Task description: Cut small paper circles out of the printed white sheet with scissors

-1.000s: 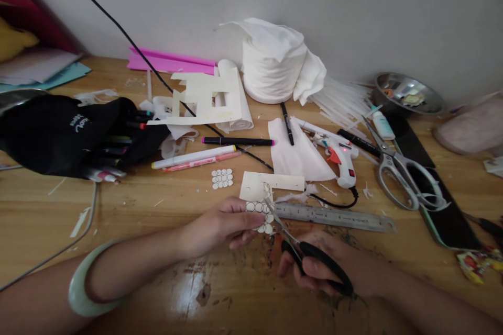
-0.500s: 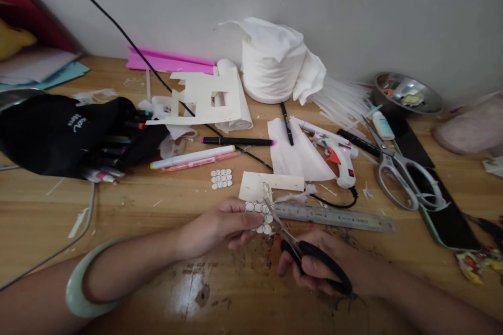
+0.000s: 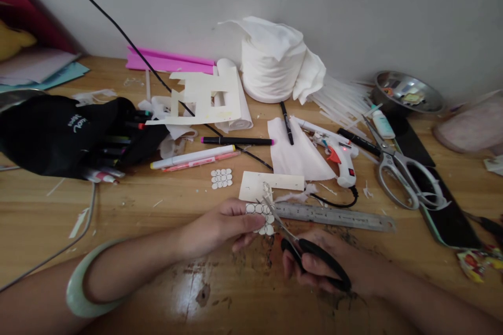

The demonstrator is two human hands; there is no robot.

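Note:
Between the thumb and fingers of my left hand is a small white paper piece drawn with rows of black circles. My right hand grips black-handled scissors through their loops. Their slightly parted blades lie at the paper's right edge, by the circles. A similar paper piece with circles rests on the table, beyond my left hand. Just past the blades are an L-shaped cream paper and a steel ruler. My left thumb hides part of the held paper.
At right lie large grey-handled scissors, a glue gun, a glue bottle and a dark phone. Markers and a black pen pouch are at left. A white cloth roll stands by the wall.
The scissor blades have shifted slightly at the paper's edge, and my right fingers have moved a little. My left hand keeps its hold on the paper, nearly still.

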